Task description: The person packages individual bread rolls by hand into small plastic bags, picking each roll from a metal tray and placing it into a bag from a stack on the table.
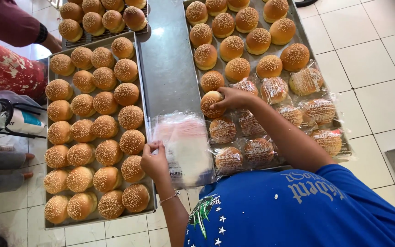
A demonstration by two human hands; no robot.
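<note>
Your blue printed T-shirt (289,210) fills the near edge of the view, both bare forearms reaching out from it over a steel table (168,59). That table is the landmark. On its near end lies a stack of clear plastic bags (186,146), glossy and crinkled; your left hand (154,160) rests on the stack's left edge, fingers curled and pinching the top bag, a thin bracelet at the wrist. Left of the table, a long metal tray (148,201) holds rows of round, golden, sesame-topped buns (92,128), packed touching one another. Right of the table, a second tray (298,27) carries loose buns at its far end and bagged buns (248,137) in shiny printed wrappers at its near end. Your right hand (234,98) reaches across that tray, arm bent at the elbow, fingers closed over one bare bun (211,104) at the tray's left edge, just beside the table. Beyond the left tray, another person's dark red sleeve (5,20) shows, above a red patterned cloth.
</note>
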